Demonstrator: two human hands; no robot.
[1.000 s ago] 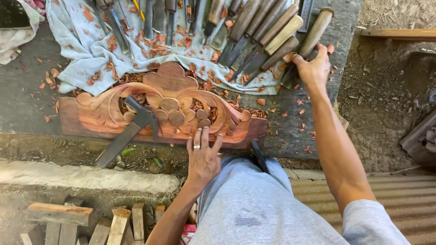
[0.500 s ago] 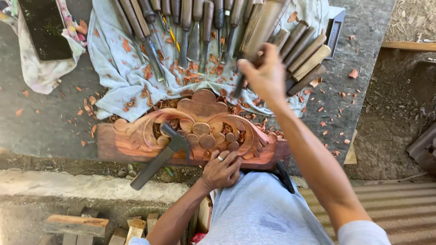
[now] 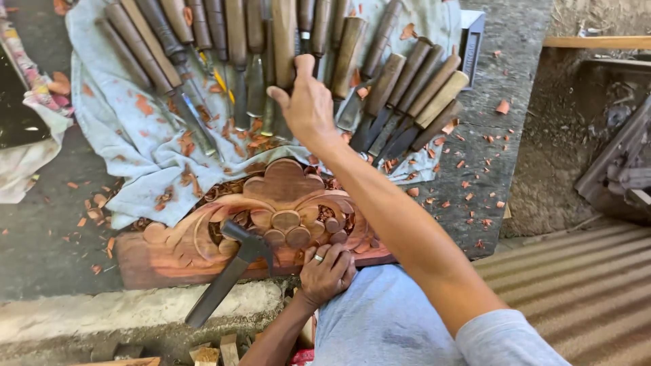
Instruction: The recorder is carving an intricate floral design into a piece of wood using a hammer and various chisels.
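Head view: right hand (image 3: 306, 102) at twelve o'clock closes around a wooden-handled chisel (image 3: 283, 37) on the pale cloth (image 3: 129, 135). Left hand (image 3: 327, 270), fingers spread flat, presses the reddish scrolled carving (image 3: 285, 186) at six o'clock beside a dark mallet (image 3: 227, 274).

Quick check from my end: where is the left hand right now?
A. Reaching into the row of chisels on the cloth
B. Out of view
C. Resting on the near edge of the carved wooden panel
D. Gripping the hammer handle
C: the left hand lies flat on the near edge of the carved wooden panel, apart from the hammer, while the right hand reaches among the chisels.
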